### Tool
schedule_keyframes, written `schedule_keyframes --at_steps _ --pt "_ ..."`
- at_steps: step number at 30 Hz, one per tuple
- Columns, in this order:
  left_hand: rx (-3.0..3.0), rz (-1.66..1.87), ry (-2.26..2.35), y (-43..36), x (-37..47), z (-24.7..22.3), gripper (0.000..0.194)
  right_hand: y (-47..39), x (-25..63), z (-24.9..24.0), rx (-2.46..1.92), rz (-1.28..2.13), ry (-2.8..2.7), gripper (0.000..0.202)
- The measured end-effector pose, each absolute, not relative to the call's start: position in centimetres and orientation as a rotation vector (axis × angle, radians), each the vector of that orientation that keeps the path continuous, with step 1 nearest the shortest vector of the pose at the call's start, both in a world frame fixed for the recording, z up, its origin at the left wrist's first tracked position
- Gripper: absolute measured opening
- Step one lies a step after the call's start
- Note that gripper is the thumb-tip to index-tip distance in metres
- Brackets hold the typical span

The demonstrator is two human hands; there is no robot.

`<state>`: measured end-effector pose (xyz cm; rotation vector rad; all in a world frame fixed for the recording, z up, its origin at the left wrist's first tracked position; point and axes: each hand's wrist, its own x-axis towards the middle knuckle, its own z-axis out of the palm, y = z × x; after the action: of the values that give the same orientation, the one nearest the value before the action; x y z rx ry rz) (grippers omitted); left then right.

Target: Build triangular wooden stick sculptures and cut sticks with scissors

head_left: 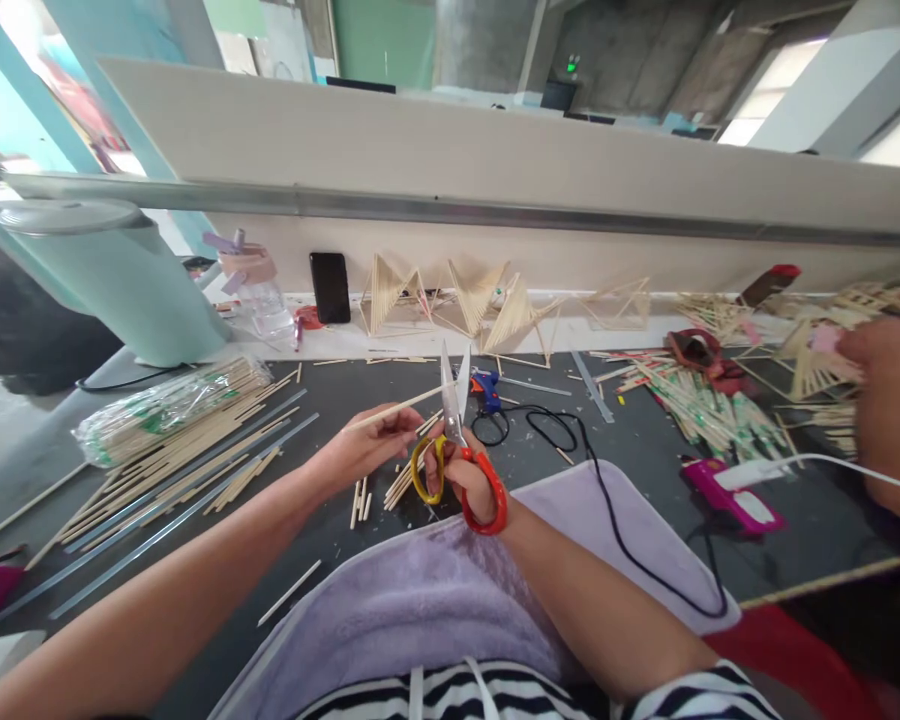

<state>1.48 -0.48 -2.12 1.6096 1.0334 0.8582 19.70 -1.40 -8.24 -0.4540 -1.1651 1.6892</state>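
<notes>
My left hand (379, 438) pinches a thin wooden stick (409, 403), whose far end reaches the scissors' blades. In my right hand (471, 484) is a pair of scissors (452, 415) with one yellow and one red handle loop, the blades parted and pointing away from me. Beneath my hands lie several cut stick pieces (361, 503) and a small bundle of sticks (400, 487). Just beyond the scissors rests a blue glue gun (486, 390) with a black cord. At the back, wooden stick structures (390, 295) lean near the wall.
On the left are loose long sticks (146, 490), a plastic-wrapped stick bundle (172, 410), clear glue sticks (187, 515), a teal bin (112, 280) and a water bottle (262, 290). A phone (331, 288) stands behind. At right are a pink power strip (731, 495) and another person's arm (892, 420).
</notes>
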Motion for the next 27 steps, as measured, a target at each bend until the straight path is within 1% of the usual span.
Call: schedule_keyframes --at_steps 4,11,17,21,27 --pt "1.548 0.873 0.969 -1.0 2.7 -2.4 0.022 -1.4 19.7 -8.3 -0.451 1.682 -1.186 0.034" --pt "1.487 0.996 0.879 -2.6 3.5 -1.0 0.022 -1.5 20.1 -8.3 -0.468 1.656 -1.196 0.036" --pt "1.671 1.153 1.032 -3.4 3.1 -2.2 0.020 -1.9 20.6 -7.4 -0.487 1.561 -1.280 0.032" --pt "1.648 1.158 1.045 -3.9 3.2 -3.1 0.018 -2.2 20.6 -7.0 -0.519 1.536 -1.341 0.029" --pt "1.557 1.180 0.991 -4.7 3.4 -2.6 0.019 -2.6 20.3 -6.7 -0.550 1.523 -1.365 0.028"
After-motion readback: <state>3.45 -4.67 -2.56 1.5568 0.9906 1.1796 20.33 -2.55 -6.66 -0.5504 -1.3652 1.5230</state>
